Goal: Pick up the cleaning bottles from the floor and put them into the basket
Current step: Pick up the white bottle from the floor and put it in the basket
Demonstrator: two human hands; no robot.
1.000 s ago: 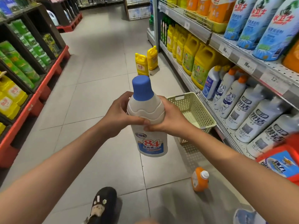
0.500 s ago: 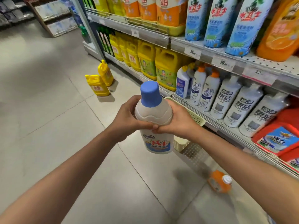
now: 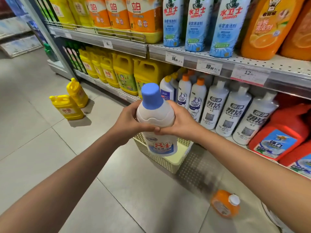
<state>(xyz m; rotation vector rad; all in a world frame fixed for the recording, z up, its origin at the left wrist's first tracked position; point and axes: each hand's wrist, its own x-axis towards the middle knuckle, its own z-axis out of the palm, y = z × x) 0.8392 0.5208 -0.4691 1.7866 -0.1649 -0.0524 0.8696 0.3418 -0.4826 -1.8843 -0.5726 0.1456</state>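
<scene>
I hold a white bottle [image 3: 157, 130] with a blue cap and an "84" label upright in both hands. My left hand [image 3: 129, 121] grips its left shoulder and my right hand [image 3: 180, 122] its right shoulder, fingertips meeting in front. Right behind and below the bottle stands the pale yellow perforated basket [image 3: 161, 158] on the floor, mostly hidden by the bottle. An orange bottle [image 3: 224, 206] with a white cap lies on the floor at the lower right. Two yellow jugs [image 3: 70, 105] stand on the floor at the left.
Shop shelves [image 3: 193, 54] full of cleaning bottles run along the right side, with white bottles and red jugs on the bottom level close to the basket. Grey floor tiles [image 3: 42, 157] spread to the left and front.
The view has swung right toward the shelves and moved closer. The bottle stays held in both hands and now sits over the basket. A shoe seen earlier is out of view.
</scene>
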